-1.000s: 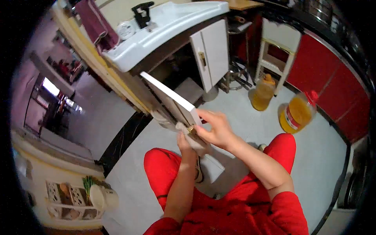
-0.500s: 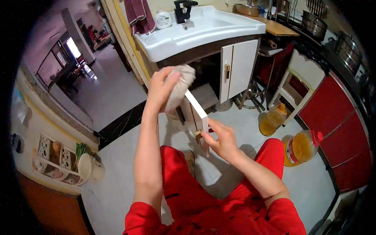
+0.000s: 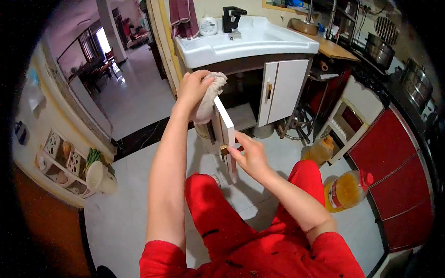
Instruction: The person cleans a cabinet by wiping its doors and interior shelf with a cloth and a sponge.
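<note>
Here's your left grip, bunched around a pale cloth at the upper corner of the swung-out cabinet door, below the sink. That cloth looks soft and light, thick enough to fold over an edge; gather it in the palm, fingers spread behind it, and it should give without harm.

Now your right grip: it's pinching the door's free edge, just beside the brass-coloured handle. Whether your thumb actually touches the handle is hard to tell from this angle. The panel reads as stiff and flat, probably smooth enough to slip under loose fingertips, and being hinged it would likely swing if pushed from one side. That free edge, near handle height, seems your best hold: far from the hinge, good leverage, little force needed.
</note>
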The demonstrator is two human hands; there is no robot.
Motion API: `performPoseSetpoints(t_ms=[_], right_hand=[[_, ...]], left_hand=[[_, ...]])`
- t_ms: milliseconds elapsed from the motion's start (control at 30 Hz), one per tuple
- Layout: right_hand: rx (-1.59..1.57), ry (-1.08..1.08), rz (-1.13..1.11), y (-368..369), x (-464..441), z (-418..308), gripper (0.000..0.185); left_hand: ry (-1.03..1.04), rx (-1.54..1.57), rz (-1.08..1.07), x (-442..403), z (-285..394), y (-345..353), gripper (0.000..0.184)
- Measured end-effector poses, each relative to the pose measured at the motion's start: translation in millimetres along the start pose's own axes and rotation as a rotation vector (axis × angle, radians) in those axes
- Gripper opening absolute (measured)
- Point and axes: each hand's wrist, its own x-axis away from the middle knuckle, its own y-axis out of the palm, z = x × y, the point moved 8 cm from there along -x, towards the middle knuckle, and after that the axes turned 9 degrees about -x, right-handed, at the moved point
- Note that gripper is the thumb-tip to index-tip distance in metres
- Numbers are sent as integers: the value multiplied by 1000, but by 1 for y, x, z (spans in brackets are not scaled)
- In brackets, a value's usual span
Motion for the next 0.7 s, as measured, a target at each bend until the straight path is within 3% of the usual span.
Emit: performPoseSetpoints(t_ms=[133,200,400,467,533,567,667,700], right_hand=[[-9,14,-16,1,0,4,44],[67,-39,4,1,-1,2,45],[196,66,-12,7,1,18,30],[241,50,29,5,3,21,26],[73,0,86,-2,2,14,28],[128,68,-17,-3,1,18,32],[-271,-33,-101,-17,2,63,35],[-371,75,-96,-25,-1,100,35]], left_hand=[[40,-14,54,11,4,-2,34],[115,176,-72,40,23,-5,34],[282,153,-221,98,88,-34,30],[334,122,-160,111,106,-39,28],[328,104,-161,121,118,-45,26],[362,102,-110,128,126,-47,26],[392,235,-63,154,167,-45,24],[387,286,-81,160,176,-34,25]])
